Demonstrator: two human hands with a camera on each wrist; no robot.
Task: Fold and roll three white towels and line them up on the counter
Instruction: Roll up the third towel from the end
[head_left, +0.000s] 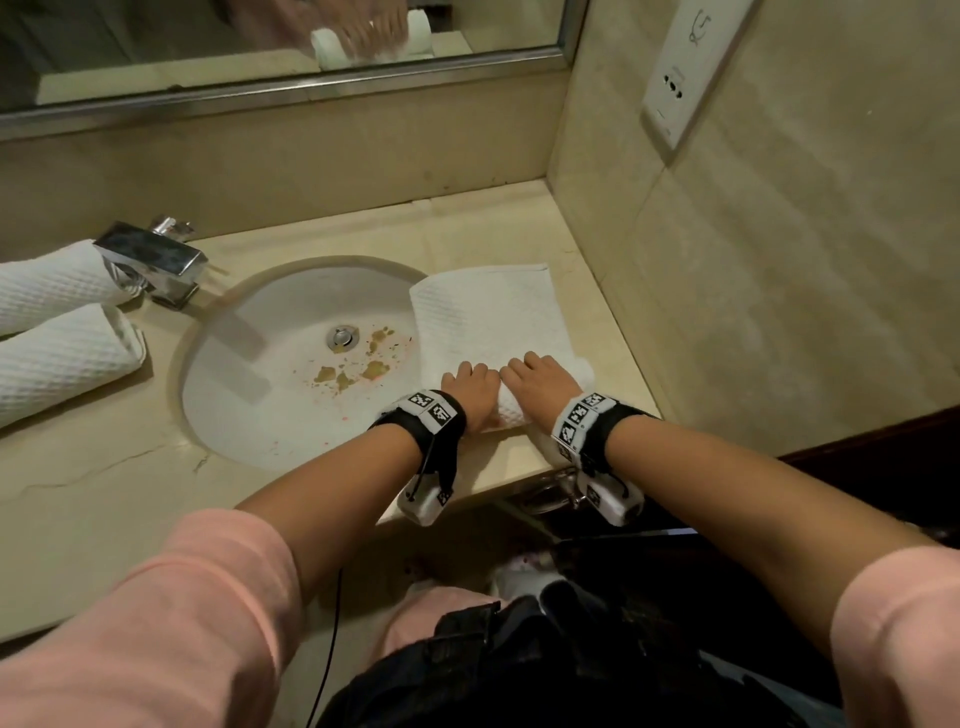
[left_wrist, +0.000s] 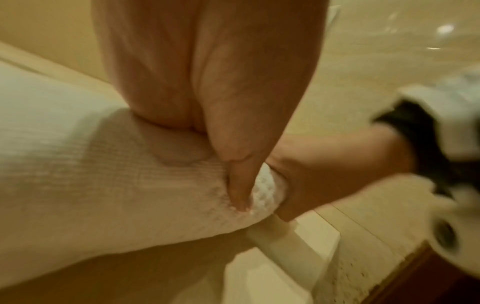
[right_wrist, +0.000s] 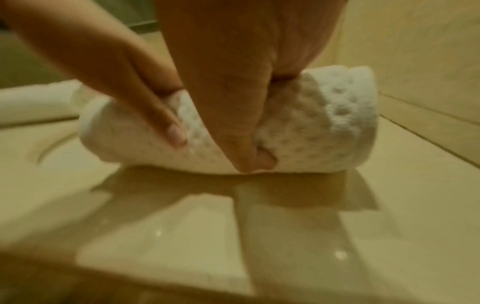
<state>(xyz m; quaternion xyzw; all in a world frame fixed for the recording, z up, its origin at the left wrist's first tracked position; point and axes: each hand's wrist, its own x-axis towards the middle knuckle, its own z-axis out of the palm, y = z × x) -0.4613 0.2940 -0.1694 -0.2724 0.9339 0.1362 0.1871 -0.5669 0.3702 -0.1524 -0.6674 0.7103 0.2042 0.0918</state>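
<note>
A: Look left first. What's there?

B: Two rolled towels (head_left: 57, 332) lie side by side on the counter (head_left: 93, 467), by the tap (head_left: 150, 260). Then comes the sink (head_left: 291, 364), with brown bits in it.

A: And the last one?

B: The third towel (head_left: 493, 322) lies right of the sink, half rolled. The left hand (head_left: 470, 389) and the right hand (head_left: 540, 382) both curl their fingers round the rolled end, thumbs tucked under.

A: What could go wrong?

B: I think its left edge hangs over the sink. If the roll slides that way, it could dip in and get dirty. If one hand pushes harder, the roll may go crooked.
</note>
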